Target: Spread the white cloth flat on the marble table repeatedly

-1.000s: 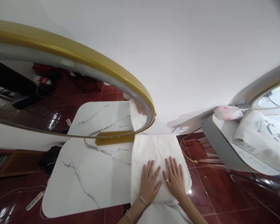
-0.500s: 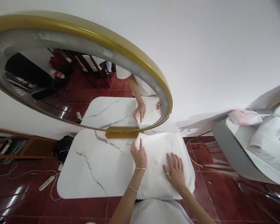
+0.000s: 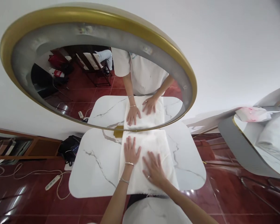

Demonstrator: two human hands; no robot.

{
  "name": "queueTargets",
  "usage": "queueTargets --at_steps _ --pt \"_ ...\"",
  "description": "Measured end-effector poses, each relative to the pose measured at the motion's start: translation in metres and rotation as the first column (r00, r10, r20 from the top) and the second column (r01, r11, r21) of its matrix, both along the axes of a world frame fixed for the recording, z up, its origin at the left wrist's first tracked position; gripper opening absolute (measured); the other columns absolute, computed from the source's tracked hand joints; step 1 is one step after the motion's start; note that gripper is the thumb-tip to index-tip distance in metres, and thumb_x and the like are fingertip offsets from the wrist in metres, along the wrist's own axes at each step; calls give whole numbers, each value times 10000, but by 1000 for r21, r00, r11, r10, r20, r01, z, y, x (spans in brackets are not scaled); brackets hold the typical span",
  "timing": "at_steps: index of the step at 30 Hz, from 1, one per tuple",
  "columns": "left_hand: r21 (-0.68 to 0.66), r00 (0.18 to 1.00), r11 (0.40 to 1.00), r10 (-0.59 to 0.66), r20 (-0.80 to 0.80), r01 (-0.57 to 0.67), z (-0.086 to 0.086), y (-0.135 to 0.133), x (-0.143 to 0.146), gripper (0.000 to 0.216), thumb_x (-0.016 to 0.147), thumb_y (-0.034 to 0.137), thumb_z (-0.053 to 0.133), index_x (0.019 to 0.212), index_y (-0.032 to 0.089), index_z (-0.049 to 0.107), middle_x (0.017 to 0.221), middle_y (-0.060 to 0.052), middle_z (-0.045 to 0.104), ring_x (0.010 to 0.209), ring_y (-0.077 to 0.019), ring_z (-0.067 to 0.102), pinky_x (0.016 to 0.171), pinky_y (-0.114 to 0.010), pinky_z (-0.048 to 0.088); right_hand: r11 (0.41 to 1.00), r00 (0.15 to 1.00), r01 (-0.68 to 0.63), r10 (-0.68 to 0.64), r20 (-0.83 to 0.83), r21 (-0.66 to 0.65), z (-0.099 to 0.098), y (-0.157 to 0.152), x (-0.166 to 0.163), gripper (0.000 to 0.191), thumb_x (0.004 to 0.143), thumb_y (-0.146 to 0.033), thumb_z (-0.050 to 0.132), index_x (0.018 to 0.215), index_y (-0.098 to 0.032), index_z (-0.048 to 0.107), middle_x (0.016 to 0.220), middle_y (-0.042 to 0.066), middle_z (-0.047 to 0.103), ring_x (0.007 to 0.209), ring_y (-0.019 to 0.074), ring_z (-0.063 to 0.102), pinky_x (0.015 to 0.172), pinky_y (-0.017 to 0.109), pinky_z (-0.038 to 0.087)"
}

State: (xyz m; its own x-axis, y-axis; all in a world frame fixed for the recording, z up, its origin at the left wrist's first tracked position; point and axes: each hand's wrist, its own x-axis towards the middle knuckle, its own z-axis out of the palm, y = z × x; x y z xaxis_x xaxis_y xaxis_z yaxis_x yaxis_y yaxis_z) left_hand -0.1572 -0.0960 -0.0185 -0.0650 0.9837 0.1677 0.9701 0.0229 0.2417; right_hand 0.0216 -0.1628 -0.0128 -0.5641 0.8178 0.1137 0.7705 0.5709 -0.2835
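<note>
A white cloth [image 3: 151,140] lies in a long rectangle across the middle of the marble-patterned table [image 3: 91,174], from the mirror's foot to the near edge. My left hand [image 3: 131,151] rests flat on its left part, fingers spread and pointing away from me. On the cloth's middle, my right hand [image 3: 154,170] lies palm down with its fingers apart, slightly blurred. Neither hand grips anything. Both hands and the cloth also show in the mirror [image 3: 102,84].
The mirror's gold frame [image 3: 191,84] leans over the far side of the table, on a gold base [image 3: 118,132]. At right stands another table [image 3: 233,146] bearing a white-pink packet [image 3: 253,114]. A power strip [image 3: 53,182] and cables lie on the red floor at left.
The cloth now lies further left and looks narrower, baring the table's right side. My left hand has gone from pinching its far left corner to lying flat; my right hand moved left.
</note>
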Motion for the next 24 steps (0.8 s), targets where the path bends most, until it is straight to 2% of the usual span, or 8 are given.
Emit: queueTargets --at_steps 2,4,7,10,16,19,22,24 --pt "-3 1000 1000 16 -21 -16 0 -4 -31 613 901 428 443 1449 186 315 1551 -143 159 1430 -301 132 1124 -512 216 969 969 -243 241 -53 -53 4 -6 -31 668 933 -478 355 1499 -210 124 1535 154 181 1427 310 103 1114 599 102" --pt "3 999 999 35 -34 -35 0 -9 -62 604 905 426 434 1447 188 316 1554 -142 151 1432 -302 123 1122 -514 216 923 926 -373 362 -110 -99 8 -9 -59 700 917 -563 341 1493 -205 166 1543 164 126 1425 324 96 1116 586 116" --pt "32 998 998 53 -16 -52 -2 -12 -93 654 897 427 445 1458 139 273 1559 -164 101 1437 -311 55 1125 -524 203 906 915 -397 377 -144 -149 11 -9 -85 729 901 -607 344 1489 -207 184 1550 160 54 1427 324 86 1122 576 96" --pt "18 1000 1000 -26 16 25 -3 -6 -89 644 902 376 429 1458 106 248 1562 -177 31 1435 -317 -4 1130 -555 153 915 925 -374 356 -134 -152 10 -7 -84 752 896 -594 376 1497 -213 132 1555 118 78 1433 277 90 1144 527 64" --pt "2 971 973 -229 64 229 -1 9 6 739 865 435 504 1474 141 206 1567 -139 -67 1428 -331 -48 1146 -536 140 977 982 -186 180 -62 -101 1 -17 -8 913 850 -647 396 1495 -113 31 1542 104 186 1430 247 115 1159 480 73" --pt "-6 968 971 -239 79 240 0 10 47 781 844 467 533 1482 175 188 1572 -127 -14 1432 -336 -9 1148 -549 133 994 994 110 -110 3 -2 -4 -23 26 803 890 -572 387 1502 -170 58 1553 93 155 1428 270 126 1142 518 107" --pt "-32 969 972 -231 91 234 1 10 58 769 845 478 534 1481 205 200 1570 -128 43 1435 -326 42 1145 -563 121 920 922 383 -386 24 86 -8 -23 34 774 904 -549 384 1505 -199 45 1566 101 72 1426 305 122 1119 546 162" --pt "-39 970 973 -222 98 227 2 9 49 755 852 486 526 1480 219 203 1568 -135 53 1436 -313 60 1142 -567 118 908 911 405 -411 35 108 -9 -21 25 800 894 -568 396 1505 -207 28 1568 106 41 1424 319 120 1113 553 177"
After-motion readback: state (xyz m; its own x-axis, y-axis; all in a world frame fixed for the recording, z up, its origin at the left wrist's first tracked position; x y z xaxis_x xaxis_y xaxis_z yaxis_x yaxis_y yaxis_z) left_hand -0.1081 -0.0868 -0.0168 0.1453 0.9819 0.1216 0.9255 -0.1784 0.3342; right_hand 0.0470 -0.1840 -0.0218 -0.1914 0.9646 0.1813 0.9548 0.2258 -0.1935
